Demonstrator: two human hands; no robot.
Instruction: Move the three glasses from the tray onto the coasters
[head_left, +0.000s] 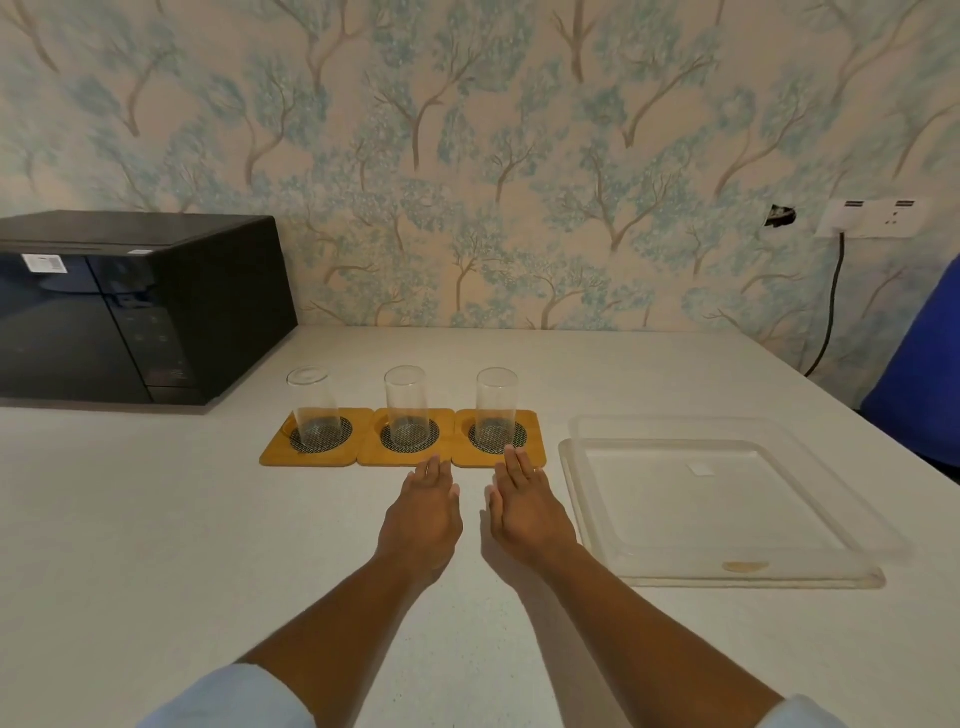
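Observation:
Three clear glasses stand upright in a row, each on its own wooden coaster: the left glass (312, 410) on the left coaster (275, 451), the middle glass (407, 406) on the middle coaster (375, 453), the right glass (496, 408) on the right coaster (534, 448). A clear plastic tray (576, 493) lies to the right with nothing on it. My left hand (423, 514) and my right hand (527, 512) rest flat on the table just in front of the coasters, palms down, holding nothing. My right fingertips touch the front of the right coaster.
A black microwave (130, 306) stands at the back left of the white table (156, 545). A wall socket (872, 218) with a black cable sits at the back right. A blue chair (919, 374) is at the right edge.

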